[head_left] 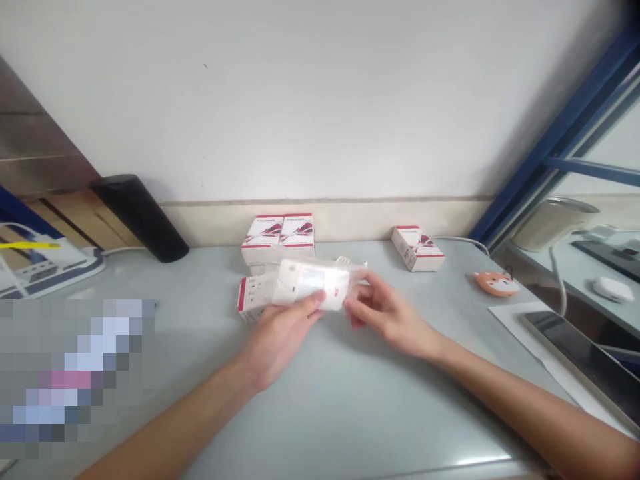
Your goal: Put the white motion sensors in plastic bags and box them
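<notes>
My left hand (280, 337) and my right hand (385, 310) both grip a small clear plastic bag (315, 283) with a white item inside, held just above the grey table (320, 400). The left thumb pinches its lower left edge; the right fingers close on its right end. Under the bag lies a white and red box (253, 297) on its side. Two more white and red boxes (279, 237) stand side by side behind it by the wall. Another box (417, 248) lies further right.
A black cylinder (140, 217) leans at the back left. An orange fox-shaped object (497, 283) and a dark tablet (585, 360) on white paper sit to the right. A blue metal frame (550, 143) rises at the right edge. A blurred patch covers the lower left.
</notes>
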Tool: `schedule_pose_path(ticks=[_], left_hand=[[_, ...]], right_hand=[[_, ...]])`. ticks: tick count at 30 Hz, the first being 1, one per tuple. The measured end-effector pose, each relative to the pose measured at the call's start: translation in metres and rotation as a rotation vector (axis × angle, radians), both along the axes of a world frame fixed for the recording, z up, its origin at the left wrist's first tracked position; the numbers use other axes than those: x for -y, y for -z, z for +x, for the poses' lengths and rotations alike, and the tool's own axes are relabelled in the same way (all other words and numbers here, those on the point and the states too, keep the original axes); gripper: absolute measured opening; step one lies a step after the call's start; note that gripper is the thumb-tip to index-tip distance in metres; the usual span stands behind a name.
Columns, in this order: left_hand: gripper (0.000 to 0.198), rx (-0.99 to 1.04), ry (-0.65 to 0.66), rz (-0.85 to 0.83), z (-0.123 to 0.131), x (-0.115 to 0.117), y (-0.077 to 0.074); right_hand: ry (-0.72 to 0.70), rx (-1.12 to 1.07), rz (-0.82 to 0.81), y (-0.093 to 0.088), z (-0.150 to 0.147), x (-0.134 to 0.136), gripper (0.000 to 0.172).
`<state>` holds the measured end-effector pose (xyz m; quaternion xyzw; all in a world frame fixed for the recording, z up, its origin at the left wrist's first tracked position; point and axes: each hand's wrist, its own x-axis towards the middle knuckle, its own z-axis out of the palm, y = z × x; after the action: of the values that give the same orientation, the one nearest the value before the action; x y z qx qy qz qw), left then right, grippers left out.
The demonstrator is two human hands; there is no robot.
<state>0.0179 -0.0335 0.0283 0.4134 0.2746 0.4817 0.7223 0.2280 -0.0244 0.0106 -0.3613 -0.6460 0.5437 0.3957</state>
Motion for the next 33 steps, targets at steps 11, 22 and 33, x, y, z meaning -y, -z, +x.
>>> schedule_pose_path(ticks=[11, 22, 33], left_hand=[[0.053, 0.026, -0.022, -0.006, -0.001, -0.004, -0.002], [0.054, -0.013, 0.012, -0.019, 0.000, -0.001, 0.002], [0.106, -0.315, -0.165, 0.141, -0.004, 0.003, -0.003]], right_hand=[[0.134, -0.093, 0.136, -0.004, 0.010, -0.004, 0.021], [0.023, -0.075, -0.015, -0.004, 0.007, -0.003, 0.046], [0.181, -0.432, -0.238, -0.016, 0.016, -0.012, 0.025]])
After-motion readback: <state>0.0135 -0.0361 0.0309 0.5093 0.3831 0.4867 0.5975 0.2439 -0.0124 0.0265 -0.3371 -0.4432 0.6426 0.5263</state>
